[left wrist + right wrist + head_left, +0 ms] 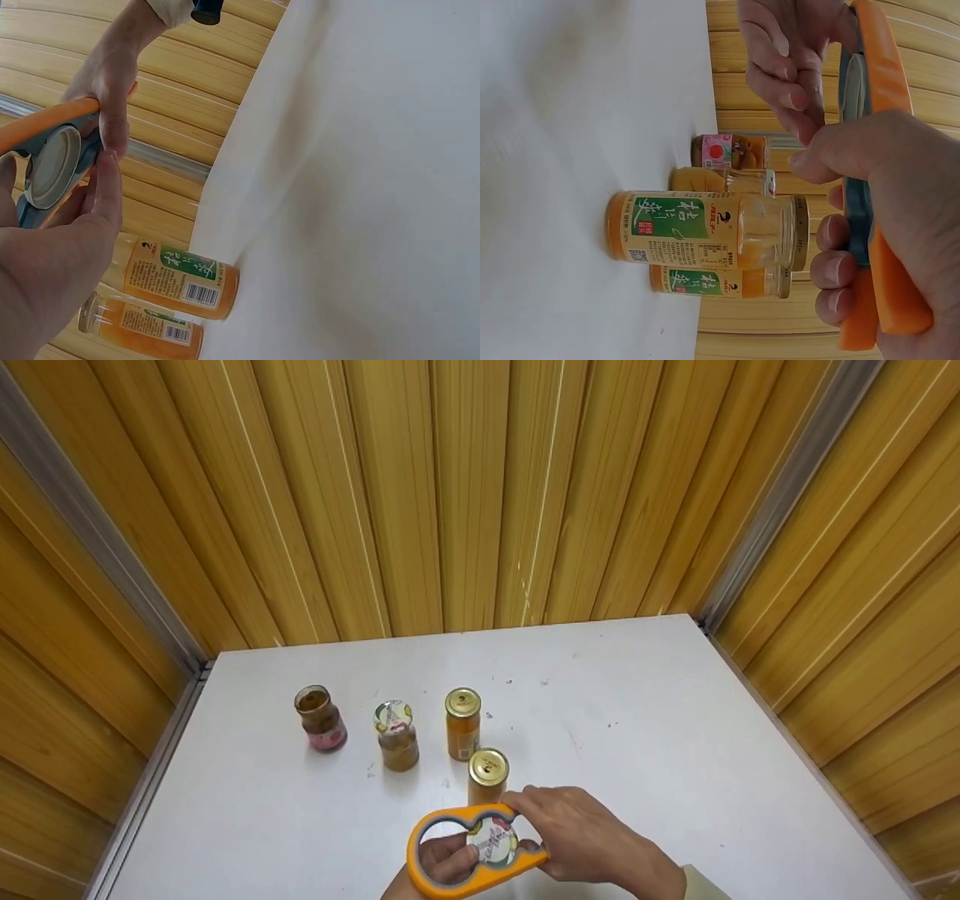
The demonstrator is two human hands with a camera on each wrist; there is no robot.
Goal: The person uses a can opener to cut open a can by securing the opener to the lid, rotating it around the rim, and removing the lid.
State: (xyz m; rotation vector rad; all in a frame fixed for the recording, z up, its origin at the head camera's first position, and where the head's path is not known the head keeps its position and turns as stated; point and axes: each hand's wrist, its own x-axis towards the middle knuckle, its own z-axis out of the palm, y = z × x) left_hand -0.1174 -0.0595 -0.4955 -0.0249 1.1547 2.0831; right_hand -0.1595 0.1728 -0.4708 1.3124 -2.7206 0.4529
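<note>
In the head view my right hand (577,832) grips one end of an orange and grey jar opener (435,817), a flat tool with ringed openings. A printed white jar lid (495,840) sits in the opening nearer that hand. My left hand (446,859) is below the tool, partly hidden by it, its digits on both sides of the lid. The lid's underside (56,166) faces my left palm in the left wrist view. From the right wrist view, my right fingers (832,266) wrap the opener's orange handle (889,277).
Two orange-filled jars with gold lids (463,702) (488,767) stand just beyond the opener. Left of them are a lidded jar of pale fruit (399,750) and a lidless jar with a pink label (327,735). All stand upright on the white table (637,720), with wood-patterned walls (465,495) around it.
</note>
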